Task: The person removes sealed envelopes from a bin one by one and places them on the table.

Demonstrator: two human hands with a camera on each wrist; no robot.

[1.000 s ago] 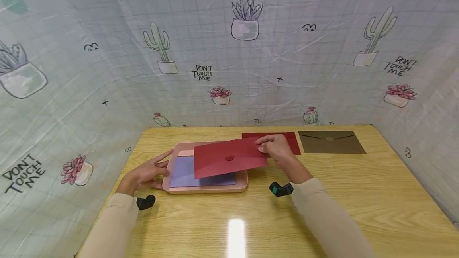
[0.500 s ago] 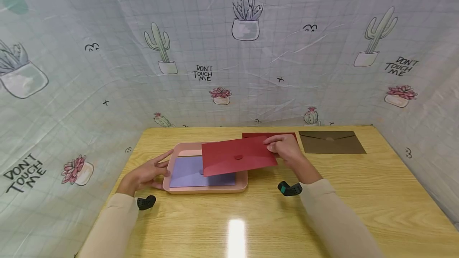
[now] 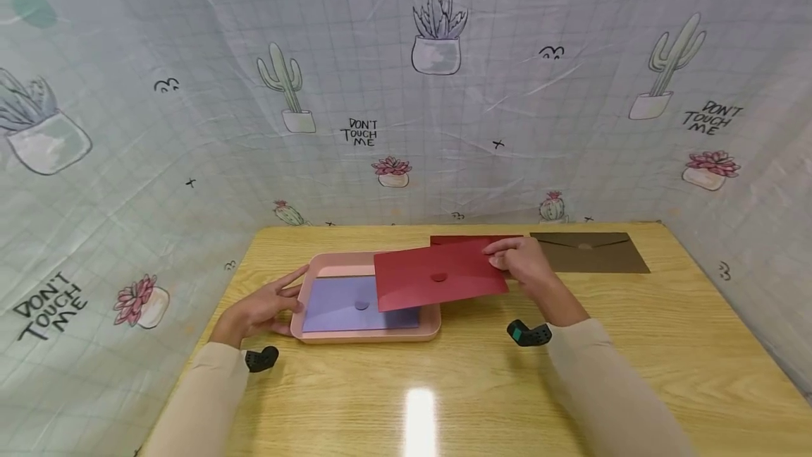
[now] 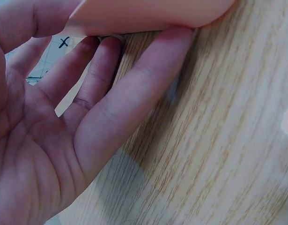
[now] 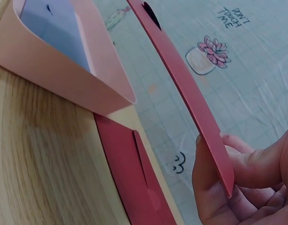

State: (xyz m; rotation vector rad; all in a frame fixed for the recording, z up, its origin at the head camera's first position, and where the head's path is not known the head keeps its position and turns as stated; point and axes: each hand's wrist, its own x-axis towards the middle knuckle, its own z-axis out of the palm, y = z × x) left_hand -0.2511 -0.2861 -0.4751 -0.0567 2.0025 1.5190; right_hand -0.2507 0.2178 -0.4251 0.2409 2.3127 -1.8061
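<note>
My right hand (image 3: 523, 263) pinches the right end of a red envelope (image 3: 438, 277), thumb on one face and fingers on the other. The envelope is raised and tilted; its left part overlaps the pink tray (image 3: 361, 336). Inside the tray lies a purple envelope (image 3: 339, 305), its right part hidden under the red one. At the tray's left side, my left hand (image 3: 261, 310) rests with spread fingers against the wall. The left wrist view shows the thumb (image 4: 134, 93) fairly straight, its tip touching the tray's outer wall (image 4: 148, 14).
A second red envelope (image 5: 129, 164) lies flat behind my right hand, partly covered in the head view. To its right is a brown envelope (image 3: 590, 254) near the table's back edge. A patterned curtain (image 3: 406, 90) hangs behind and beside the wooden table (image 3: 469, 386).
My right hand has moved right with the raised red envelope, uncovering more of the purple one, including its half-round notch. The left hand stays at the tray.
</note>
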